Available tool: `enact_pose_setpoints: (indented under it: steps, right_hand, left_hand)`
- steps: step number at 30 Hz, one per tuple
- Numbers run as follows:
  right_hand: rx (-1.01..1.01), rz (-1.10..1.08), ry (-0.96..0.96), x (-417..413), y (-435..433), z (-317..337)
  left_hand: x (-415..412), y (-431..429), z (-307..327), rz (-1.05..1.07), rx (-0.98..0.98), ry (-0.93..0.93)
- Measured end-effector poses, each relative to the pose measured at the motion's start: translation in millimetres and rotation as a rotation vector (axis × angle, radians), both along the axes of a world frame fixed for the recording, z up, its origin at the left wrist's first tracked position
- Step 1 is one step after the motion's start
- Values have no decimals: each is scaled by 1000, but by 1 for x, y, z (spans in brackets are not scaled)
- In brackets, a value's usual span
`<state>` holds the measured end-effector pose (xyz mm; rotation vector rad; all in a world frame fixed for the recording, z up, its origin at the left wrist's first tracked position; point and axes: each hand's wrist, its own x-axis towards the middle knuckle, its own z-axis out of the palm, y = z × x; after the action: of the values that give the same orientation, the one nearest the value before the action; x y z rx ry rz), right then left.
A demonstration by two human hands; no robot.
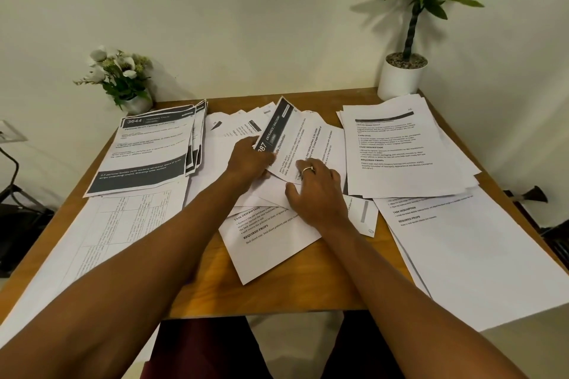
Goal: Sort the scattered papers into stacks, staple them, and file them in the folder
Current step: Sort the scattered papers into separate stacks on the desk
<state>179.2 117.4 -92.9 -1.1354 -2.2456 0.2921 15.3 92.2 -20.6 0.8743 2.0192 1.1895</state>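
Wooden tabletop (308, 286), strewn with loose papers (271, 237); dark-banded stack (151, 144) far left, plain stack (400, 151) far right. My left hand (249, 160) grips one dark-headed sheet (301, 138), tilted up mid-table. My right hand (314, 191) rests flat, fingers relaxed, on the papers.

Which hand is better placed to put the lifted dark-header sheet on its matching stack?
Left, probably. The left hand grips the dark-header sheet, and the matching stack lies on its side of the table. The right hand rests on the loose middle papers, farther away.
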Motion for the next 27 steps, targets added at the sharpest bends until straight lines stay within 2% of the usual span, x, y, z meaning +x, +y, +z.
enact_pose_setpoints:
  steps: [5, 7, 10, 12, 16, 19, 23, 25, 27]
  right_hand:
    - [142, 25, 14, 1, -1, 4]
    - [200, 65, 70, 4, -2, 4]
    - [166, 96, 206, 2, -1, 11]
    - [48, 117, 295, -2, 2, 27]
    - [-280, 204, 591, -12, 3, 65]
    - [-384, 68, 498, -19, 8, 82]
    - [-658, 139, 371, -18, 13, 84]
    - [-707, 139, 389, -18, 11, 83]
    - [-764, 67, 503, -21, 10, 82]
  left_hand:
    - [-10, -15, 15, 88, 188, 72]
    - [-25, -22, 30, 124, 287, 40]
    - [-50, -37, 51, 212, 439, -79]
    - [-62, -47, 60, 252, 505, -109]
    - [-83, -65, 66, 320, 479, -10]
    - [-88, -74, 63, 308, 488, -22]
    - [-85, -79, 58, 314, 505, -133]
    - [-89, -85, 58, 290, 454, -253]
    - [-87, -92, 59, 193, 313, -436]
